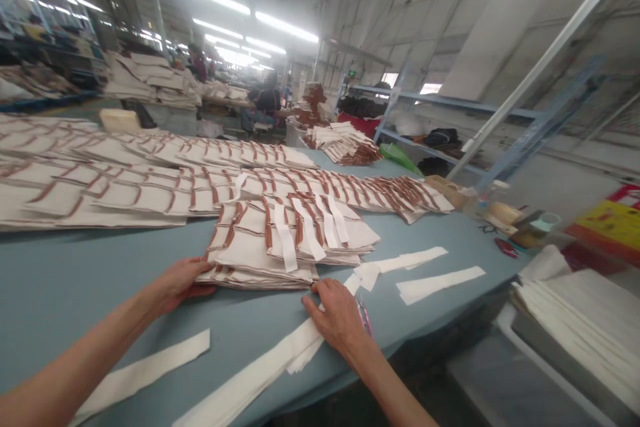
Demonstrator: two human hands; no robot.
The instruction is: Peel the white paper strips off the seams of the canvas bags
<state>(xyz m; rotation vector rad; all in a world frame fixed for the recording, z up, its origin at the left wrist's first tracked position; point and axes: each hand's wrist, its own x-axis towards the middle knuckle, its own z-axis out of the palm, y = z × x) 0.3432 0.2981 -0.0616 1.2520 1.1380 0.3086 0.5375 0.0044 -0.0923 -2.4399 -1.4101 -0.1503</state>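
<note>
A stack of cream, brown-edged fabric panels (pixel 250 250) was held at its left edge by the left fingers (pixel 199 267), and its near right corner was touched by the right fingers (pixel 324 287). White strips (pixel 286 240) were laid across it. Loose cloth strips (pixel 440 284) were spread over the blue-green bench (pixel 125 260), and overlapping panel rows (pixel 155 190) were arranged behind.

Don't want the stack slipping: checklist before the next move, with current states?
1. Left hand holding the stack at its left edge: ok.
2. Right hand gripping the near right corner: cannot tell; it is there, but grip unclear.
3. Panels squared up: not ok, layers staggered.
4. Top strips on the stack: ok, lying across it.
5. Right hand clear of table strips: not ok, it is over them.
</note>
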